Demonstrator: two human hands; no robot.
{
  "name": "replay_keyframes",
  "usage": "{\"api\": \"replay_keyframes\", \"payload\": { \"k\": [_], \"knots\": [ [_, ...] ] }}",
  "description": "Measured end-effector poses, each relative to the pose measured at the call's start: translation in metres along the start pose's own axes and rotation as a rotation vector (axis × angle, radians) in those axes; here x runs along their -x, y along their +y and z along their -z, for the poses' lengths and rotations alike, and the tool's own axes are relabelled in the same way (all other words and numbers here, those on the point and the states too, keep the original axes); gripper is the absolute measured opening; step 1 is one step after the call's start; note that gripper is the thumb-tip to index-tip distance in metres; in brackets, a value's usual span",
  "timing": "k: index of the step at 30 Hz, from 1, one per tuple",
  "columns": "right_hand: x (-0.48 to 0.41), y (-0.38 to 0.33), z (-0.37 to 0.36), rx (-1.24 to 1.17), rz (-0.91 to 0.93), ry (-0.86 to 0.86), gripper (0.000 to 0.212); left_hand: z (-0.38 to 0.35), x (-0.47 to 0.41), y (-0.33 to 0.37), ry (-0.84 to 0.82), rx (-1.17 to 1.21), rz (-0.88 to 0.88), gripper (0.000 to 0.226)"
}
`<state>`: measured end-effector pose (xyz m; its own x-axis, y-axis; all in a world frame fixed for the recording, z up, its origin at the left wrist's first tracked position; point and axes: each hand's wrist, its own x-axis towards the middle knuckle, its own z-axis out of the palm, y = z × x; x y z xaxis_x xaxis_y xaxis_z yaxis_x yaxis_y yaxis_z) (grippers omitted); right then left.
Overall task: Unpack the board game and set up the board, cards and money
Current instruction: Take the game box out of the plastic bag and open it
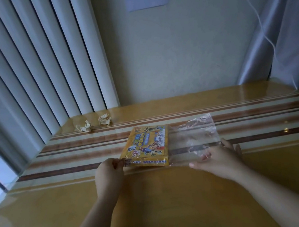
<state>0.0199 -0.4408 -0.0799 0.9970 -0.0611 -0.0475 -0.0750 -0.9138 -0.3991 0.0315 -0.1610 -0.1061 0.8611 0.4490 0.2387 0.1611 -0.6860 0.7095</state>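
One yellow game pack (146, 145) lies on the striped worktop (156, 199) at the frame's centre. The left hand (109, 172) pinches the pack's near left corner. The right hand (218, 156) grips the near edge of the clear plastic bag (194, 136), which trails off the pack's right side. Two crumpled paper wads (104, 119) sit toward the worktop's upper left, well apart.

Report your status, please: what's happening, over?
Left hand pinches near corner of flat yellow printed game pack. Right hand holds clear plastic bag. Two crumpled paper balls far left, nothing blocking.
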Motion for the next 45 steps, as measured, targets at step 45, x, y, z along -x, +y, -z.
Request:
{"api": "replay_keyframes", "payload": {
  "k": [45],
  "knots": [
    [0.004,-0.009,0.007,-1.093,-0.166,0.108,0.029,0.001,0.020,0.011,-0.452,0.884,0.588,0.019]
  ]
}}
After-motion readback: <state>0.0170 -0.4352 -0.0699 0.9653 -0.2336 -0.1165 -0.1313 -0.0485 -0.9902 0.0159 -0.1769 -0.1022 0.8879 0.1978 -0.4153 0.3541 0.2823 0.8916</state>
